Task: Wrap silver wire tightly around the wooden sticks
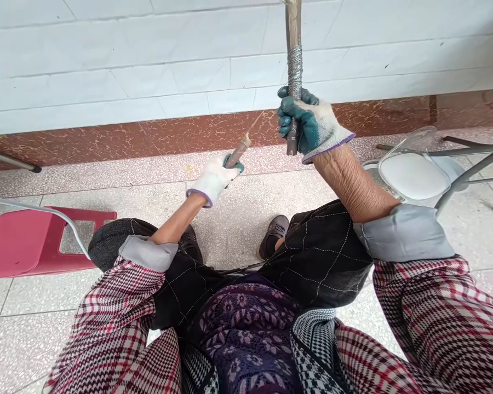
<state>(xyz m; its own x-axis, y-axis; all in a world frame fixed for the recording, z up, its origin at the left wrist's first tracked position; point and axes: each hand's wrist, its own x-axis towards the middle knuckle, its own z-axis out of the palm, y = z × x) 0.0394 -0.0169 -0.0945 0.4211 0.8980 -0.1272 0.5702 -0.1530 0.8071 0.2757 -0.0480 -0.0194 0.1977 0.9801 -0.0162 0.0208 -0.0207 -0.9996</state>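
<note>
My right hand [314, 123], in a white knit glove with green coated fingers, is closed around a wooden stick [293, 24]. The stick stands nearly upright, and its top runs out of view. Silvery wire [294, 68] is wound around it in many turns above my fist. Lower and to the left, my left hand [213, 178], gloved the same way, grips a short brown wooden handle [239, 151]. From the handle's pale tip a thin line slants up toward the right hand; where it ends I cannot tell. The two held pieces are apart.
A red plastic stool [20, 241] is at the left, with a white cable [61, 213] crossing over it. Metal-framed furniture [472, 175] and a round clear-and-white item [414, 175] are at the right. A white tiled wall [148, 60] with a reddish-brown base band [181, 131] rises ahead.
</note>
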